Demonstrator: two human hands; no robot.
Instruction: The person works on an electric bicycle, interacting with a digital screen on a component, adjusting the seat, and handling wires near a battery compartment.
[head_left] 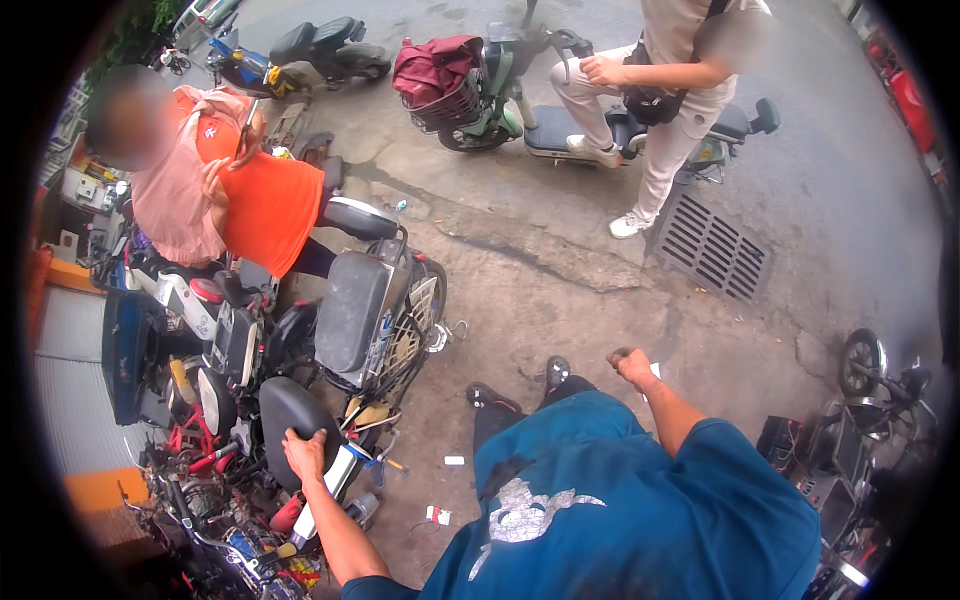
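My left hand (pixel 304 452) grips a black saddle (pixel 290 410) among the crowded two-wheelers at the lower left; a white-and-black frame part sits beneath it. My right hand (pixel 630 366) hangs beside my blue shirt with fingers curled. A small white item (pixel 654 376) shows just behind it, and I cannot tell whether I hold it. Just beyond my left hand stands a bike with a grey padded seat (pixel 350 315) and a wire basket.
A person in orange (pixel 270 210) stands among scooters at upper left. Another in light clothes (pixel 665 150) straddles a green scooter (pixel 560 135) with a maroon bag, near a drain grate (pixel 710 245). More vehicles (pixel 860 420) line the right.
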